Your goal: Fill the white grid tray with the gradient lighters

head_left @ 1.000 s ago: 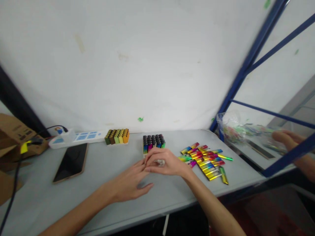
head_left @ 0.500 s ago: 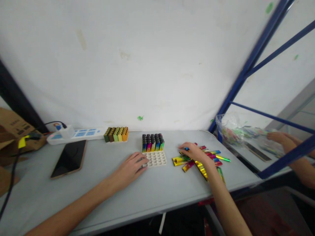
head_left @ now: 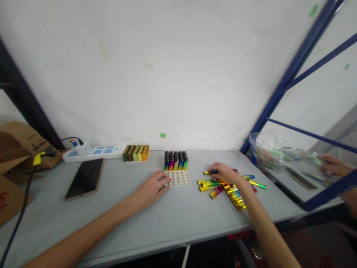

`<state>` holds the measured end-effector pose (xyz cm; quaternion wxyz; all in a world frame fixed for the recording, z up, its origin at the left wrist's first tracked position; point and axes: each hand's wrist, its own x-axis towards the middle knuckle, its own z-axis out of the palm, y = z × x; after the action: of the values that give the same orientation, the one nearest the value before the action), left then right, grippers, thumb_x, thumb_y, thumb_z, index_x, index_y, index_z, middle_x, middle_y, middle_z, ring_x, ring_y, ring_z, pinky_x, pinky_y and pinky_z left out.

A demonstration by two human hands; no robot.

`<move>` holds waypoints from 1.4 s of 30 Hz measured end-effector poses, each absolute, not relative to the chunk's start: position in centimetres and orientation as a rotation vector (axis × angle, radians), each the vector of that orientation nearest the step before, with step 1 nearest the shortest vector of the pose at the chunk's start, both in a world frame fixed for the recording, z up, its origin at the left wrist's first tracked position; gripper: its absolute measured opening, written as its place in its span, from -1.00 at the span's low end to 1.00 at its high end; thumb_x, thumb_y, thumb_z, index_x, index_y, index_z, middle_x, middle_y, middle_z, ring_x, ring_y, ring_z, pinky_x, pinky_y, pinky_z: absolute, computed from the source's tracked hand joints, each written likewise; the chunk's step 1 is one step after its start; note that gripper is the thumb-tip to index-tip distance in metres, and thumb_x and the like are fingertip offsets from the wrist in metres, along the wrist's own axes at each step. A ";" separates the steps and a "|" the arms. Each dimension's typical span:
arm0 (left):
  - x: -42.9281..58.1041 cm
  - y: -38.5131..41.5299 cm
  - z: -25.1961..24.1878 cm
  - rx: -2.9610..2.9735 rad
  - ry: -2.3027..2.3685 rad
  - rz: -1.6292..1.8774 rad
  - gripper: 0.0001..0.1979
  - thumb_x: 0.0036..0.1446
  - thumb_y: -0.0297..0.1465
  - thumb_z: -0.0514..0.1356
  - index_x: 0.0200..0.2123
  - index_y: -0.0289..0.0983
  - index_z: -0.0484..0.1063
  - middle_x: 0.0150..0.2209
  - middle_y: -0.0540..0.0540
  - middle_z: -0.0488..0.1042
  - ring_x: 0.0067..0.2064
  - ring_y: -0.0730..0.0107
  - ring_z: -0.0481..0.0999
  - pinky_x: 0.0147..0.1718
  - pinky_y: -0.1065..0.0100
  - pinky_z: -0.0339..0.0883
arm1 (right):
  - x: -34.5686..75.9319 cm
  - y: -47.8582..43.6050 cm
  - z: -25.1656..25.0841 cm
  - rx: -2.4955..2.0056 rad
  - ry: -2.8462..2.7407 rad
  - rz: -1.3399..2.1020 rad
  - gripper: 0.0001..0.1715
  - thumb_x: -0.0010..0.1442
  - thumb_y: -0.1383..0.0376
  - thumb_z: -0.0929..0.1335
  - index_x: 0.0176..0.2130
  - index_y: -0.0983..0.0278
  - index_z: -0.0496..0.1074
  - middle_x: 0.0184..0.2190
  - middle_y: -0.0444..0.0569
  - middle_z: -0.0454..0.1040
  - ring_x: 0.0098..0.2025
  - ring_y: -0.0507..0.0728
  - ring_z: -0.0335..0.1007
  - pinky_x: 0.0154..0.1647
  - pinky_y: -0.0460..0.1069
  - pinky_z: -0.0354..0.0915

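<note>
My left hand [head_left: 154, 185] lies flat on the grey table [head_left: 167, 216], fingers touching the left edge of a white tray with round holes [head_left: 180, 178]. Several colourful lighters with black tops [head_left: 175, 160] stand in the tray's far rows. My right hand [head_left: 224, 173] rests on a pile of shiny rainbow-coloured lighters [head_left: 228, 185] lying flat to the tray's right. Its fingers are curled round one lighter [head_left: 211, 172] at the pile's far left.
A block of yellow, green and orange lighters [head_left: 135, 153] stands at the back. A phone [head_left: 85, 178], a power strip [head_left: 92, 152] and cardboard boxes [head_left: 19, 145] are at the left. A blue metal frame [head_left: 281, 89] rises at the right; another person's hand [head_left: 333, 169] works beyond it.
My right hand left the tray and moved right onto the pile of loose lighters, closing on one. My left hand slid forward and settled at the tray's left edge.
</note>
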<state>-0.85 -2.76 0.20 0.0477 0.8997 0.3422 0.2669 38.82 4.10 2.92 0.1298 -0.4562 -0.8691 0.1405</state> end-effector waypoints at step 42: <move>0.4 -5.1 0.2 2.895 1.092 0.688 -0.79 0.38 -0.44 0.10 -0.06 -0.29 0.53 -0.02 -0.17 0.50 0.05 0.21 0.47 0.13 0.16 0.39 | 22.7 3.4 2.0 -0.835 -2.238 0.584 -0.63 0.33 0.06 0.36 -0.09 0.29 0.53 -0.20 0.02 0.60 -0.24 0.10 0.53 -0.19 -0.03 0.46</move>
<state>0.43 -5.09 0.20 -0.0142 0.9133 0.3444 0.2170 22.65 3.42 2.04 0.3349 -0.3199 -0.8575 0.2239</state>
